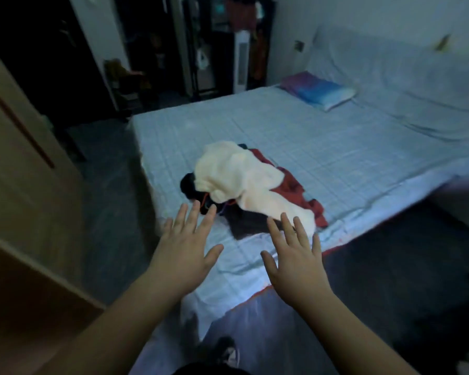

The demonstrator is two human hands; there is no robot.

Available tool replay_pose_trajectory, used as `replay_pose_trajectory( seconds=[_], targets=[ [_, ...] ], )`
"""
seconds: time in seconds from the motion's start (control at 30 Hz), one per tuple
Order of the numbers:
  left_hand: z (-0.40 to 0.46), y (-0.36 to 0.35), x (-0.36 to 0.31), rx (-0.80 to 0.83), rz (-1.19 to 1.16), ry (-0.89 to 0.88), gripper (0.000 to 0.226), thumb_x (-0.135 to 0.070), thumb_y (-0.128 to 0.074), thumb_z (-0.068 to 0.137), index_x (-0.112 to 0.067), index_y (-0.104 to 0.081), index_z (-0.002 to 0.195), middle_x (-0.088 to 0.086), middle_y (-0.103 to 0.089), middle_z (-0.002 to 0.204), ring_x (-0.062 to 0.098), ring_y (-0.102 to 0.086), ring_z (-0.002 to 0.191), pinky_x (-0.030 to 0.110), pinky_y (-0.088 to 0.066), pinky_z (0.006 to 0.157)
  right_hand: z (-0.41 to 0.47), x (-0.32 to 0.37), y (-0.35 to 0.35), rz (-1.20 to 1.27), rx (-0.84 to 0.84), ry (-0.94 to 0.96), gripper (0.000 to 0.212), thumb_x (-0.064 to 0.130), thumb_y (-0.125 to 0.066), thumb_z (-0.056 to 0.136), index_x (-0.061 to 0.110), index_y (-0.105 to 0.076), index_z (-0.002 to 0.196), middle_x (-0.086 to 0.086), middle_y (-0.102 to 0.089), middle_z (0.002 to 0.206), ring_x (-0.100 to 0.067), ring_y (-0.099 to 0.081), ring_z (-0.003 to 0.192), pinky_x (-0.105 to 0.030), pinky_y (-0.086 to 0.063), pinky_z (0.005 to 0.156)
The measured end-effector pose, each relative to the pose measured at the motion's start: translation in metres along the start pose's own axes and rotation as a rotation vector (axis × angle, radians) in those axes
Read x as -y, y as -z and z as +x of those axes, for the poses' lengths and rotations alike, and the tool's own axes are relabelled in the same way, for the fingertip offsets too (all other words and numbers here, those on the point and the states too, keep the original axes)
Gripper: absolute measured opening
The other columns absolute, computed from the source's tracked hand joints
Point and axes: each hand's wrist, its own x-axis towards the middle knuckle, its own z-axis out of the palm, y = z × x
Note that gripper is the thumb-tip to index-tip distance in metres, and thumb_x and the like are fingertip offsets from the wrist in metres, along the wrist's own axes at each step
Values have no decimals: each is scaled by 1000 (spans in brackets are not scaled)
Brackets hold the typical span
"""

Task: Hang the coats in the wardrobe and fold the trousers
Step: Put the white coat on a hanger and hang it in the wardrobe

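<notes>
On the bed (322,147) corner lies a soft, light pile (244,185) of clothes, and both spread, empty hands, left (182,255) and right (298,266), should probably take the cream top layer first.

Checked bed (336,158), pillow (318,93), tower fan (241,63)

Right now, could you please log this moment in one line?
left hand open | right hand open | clothes pile on bed, untouched

No text, label or number is readable.
</notes>
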Motion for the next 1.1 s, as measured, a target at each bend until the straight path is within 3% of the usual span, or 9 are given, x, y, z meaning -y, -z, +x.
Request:
replay_pose_trajectory(
  seconds=[0.1,0.27,0.37,0.47,0.7,0.8,0.93,1.1],
  targets=[
    [48,-19,-21,30,-9,-51,85,-71,-2,80,-33,17,153,6,7,166,29,5,152,51,-10,121,15,-38,5,-23,7,-78,78,62,2,84,36,7,158,3,13,167,-21,17,153,-57,3,122],
    [139,-50,-37,21,-98,-53,86,-72,-6,80,-33,11,155,7,-2,166,30,1,152,52,-11,120,79,-87,-6,-32,27,-98,78,61,0,85,36,5,158,3,12,167,-21,18,152,-56,4,122],
    [204,-78,-28,47,-105,15,86,-71,-9,82,-30,6,156,9,-3,166,31,-1,152,52,-13,120,145,-109,-23,-45,53,-59,75,60,-11,89,35,-3,159,1,3,168,-23,7,154,-56,-1,122],
    [262,-110,-13,102,-110,117,82,-65,-29,93,-25,3,157,12,-4,165,34,-5,151,54,-15,120,216,-122,-39,-55,110,1,71,54,-27,91,31,-21,158,-3,-17,166,-27,-13,154,-59,-16,120],
    [340,-147,0,321,-108,271,82,-63,-31,96,-25,12,156,10,11,165,32,5,152,50,-9,122,324,-145,-69,-58,266,155,72,45,-45,94,32,-16,159,-2,-12,168,-26,-8,154,-58,-13,121],
    [355,-152,4,340,-141,359,83,-62,-32,97,-24,11,156,9,7,165,32,3,152,50,-11,120,359,-155,-85,-48,314,185,73,46,-52,91,30,-24,157,-5,-21,166,-28,-19,152,-60,-23,117],
    [364,-166,22,347,-189,553,83,-61,-33,97,-23,11,157,10,4,165,34,1,151,51,-12,121,409,-149,-109,-86,347,379,74,46,-53,89,25,-29,156,-9,-29,163,-32,-30,148,-60,-31,112],
    [373,-186,20,314,-265,820,80,-60,-23,97,-21,12,156,12,1,165,36,-1,151,49,-12,121,464,-123,-126,-41,468,682,69,45,-37,97,30,-11,159,-3,-8,168,-27,-8,154,-55,-15,121]
  ],
)
